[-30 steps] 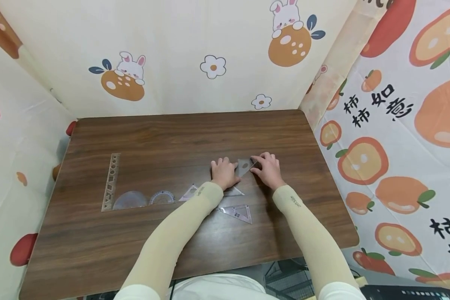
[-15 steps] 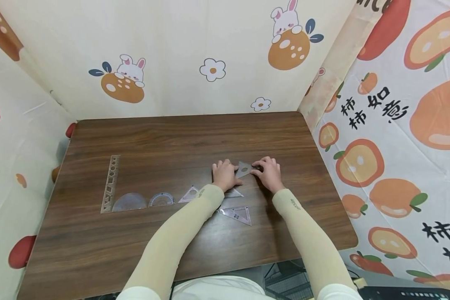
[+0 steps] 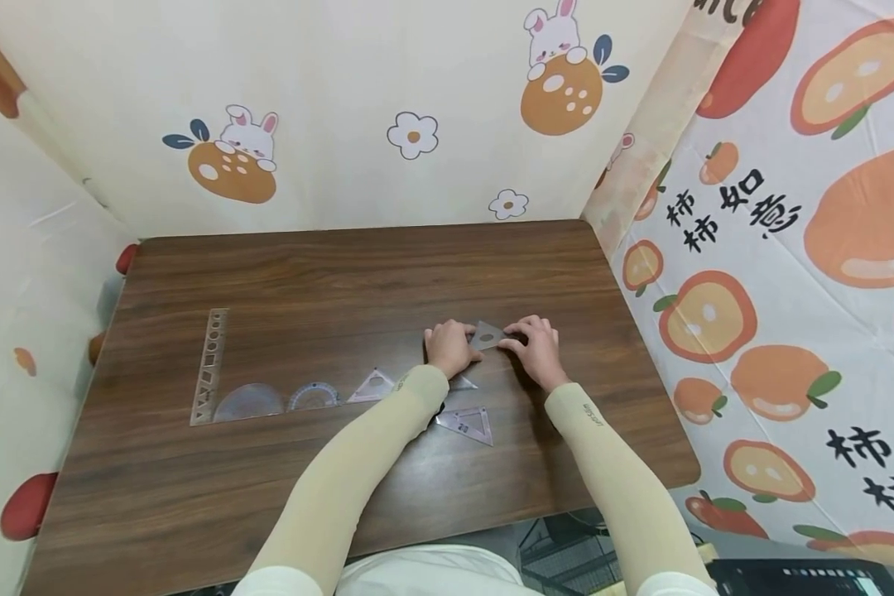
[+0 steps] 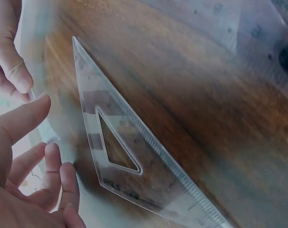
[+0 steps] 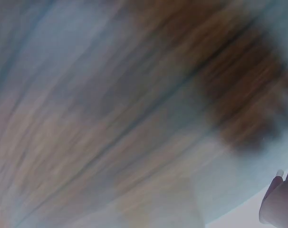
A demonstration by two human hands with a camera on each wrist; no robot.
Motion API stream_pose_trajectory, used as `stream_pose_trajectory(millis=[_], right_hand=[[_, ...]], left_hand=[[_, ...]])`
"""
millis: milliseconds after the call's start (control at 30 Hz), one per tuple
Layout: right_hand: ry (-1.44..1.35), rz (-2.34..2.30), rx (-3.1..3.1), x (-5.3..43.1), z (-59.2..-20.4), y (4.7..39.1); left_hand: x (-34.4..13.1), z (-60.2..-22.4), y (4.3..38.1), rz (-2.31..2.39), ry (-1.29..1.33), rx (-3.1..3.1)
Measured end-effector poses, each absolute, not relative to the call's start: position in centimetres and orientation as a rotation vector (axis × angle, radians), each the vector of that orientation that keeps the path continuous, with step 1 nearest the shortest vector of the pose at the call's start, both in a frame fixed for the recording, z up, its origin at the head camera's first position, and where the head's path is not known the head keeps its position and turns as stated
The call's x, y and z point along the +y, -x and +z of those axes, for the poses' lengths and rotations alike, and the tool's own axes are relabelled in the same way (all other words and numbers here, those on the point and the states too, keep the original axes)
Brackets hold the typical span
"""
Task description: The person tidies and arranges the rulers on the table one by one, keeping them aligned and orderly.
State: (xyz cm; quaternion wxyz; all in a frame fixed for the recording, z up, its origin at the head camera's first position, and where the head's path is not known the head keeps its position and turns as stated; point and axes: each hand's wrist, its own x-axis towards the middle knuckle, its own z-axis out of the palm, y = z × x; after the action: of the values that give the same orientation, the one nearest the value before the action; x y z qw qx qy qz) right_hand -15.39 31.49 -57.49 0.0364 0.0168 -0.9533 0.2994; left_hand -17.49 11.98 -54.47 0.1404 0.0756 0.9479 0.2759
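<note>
A clear plastic triangular set square (image 3: 487, 337) with a round hole is held off the tabletop between my two hands in the head view. My left hand (image 3: 449, 348) pinches its left side with thumb and fingers. On its right corner, my right hand (image 3: 535, 352) has a thumb-and-finger pinch. The left wrist view catches the held piece nearly edge-on, between the left hand (image 4: 27, 166) and the right hand (image 4: 8, 54). Another clear set square (image 4: 118, 145) lies flat below the left wrist. Only part of the right hand (image 5: 279, 199) appears in the blurred right wrist view.
On the brown wooden table (image 3: 328, 290), left of my hands, lie a stencil ruler (image 3: 209, 367), a clear half-round piece (image 3: 249, 402), a protractor (image 3: 314, 396) and a set square (image 3: 373, 386). Another set square (image 3: 468, 425) lies nearer me. My left forearm partly covers this group.
The held set square has turned slightly between my hands. My left fingers have drawn in closer around its left side. The head view has shifted a little.
</note>
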Motion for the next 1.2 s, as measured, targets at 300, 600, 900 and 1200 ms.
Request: stream_pose_trajectory(millis=[300, 600, 900, 1200], right_hand=[[-0.082, 0.933, -2.890, 32.6, -56.5, 14.2], [-0.091, 0.908, -2.846, 33.5, -55.1, 12.9], [-0.097, 0.893, -2.801, 34.3, -54.2, 11.5], [-0.051, 0.933, -2.826, 34.8, -54.4, 10.2]], left_hand=[[12.3, -54.0, 17.0, 0.911, -0.303, 2.753], [12.6, -52.4, 16.2, 0.966, -0.423, 2.774], [13.0, -51.4, 15.5, 0.950, -0.512, 2.779], [13.3, -51.6, 14.6, 0.935, -0.535, 2.780]])
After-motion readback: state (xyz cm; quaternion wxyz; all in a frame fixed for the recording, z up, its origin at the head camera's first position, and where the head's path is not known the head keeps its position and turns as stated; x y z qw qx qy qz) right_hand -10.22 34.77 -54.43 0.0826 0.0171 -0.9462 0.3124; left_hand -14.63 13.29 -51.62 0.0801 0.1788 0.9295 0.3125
